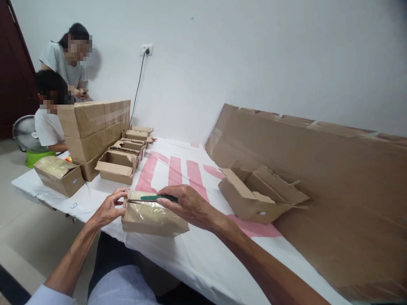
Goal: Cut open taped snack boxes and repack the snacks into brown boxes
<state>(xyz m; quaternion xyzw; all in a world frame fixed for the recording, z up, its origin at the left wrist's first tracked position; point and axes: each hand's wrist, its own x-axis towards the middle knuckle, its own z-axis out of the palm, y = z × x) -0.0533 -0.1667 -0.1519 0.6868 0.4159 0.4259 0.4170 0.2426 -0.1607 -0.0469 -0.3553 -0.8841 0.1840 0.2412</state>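
Observation:
A small taped cardboard box (pixel 151 218) lies on the white table sheet (pixel 197 250) in front of me. My left hand (pixel 110 207) grips its left end, fingers curled on the top edge. My right hand (pixel 187 204) rests on the box's right end and holds a green-handled knife (pixel 155 198), whose thin blade points left along the taped top.
An open cardboard box (pixel 259 195) lies to the right, against a large flat cardboard sheet (pixel 333 186). At the left stand stacked cartons (pixel 95 127), several open small boxes (pixel 119 163) and a taped box (pixel 59 174). Two people (pixel 52 110) sit at the far left near a fan (pixel 25 133).

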